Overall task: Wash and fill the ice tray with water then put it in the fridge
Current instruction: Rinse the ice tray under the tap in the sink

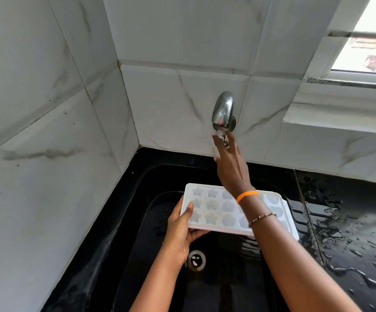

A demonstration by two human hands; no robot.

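Left hand [180,233] grips the ice tray [218,210] level over the sink [137,221], fingers curled on its 9 o'clock edge, while right hand [229,167] fingers pinch the tap [223,111] handle; open gently, tray directly beneath.

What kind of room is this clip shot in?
Most likely a home kitchen, at the sink corner: a black sink with a wall tap, marble-look wall tiles, and an ice tray held over the basin.
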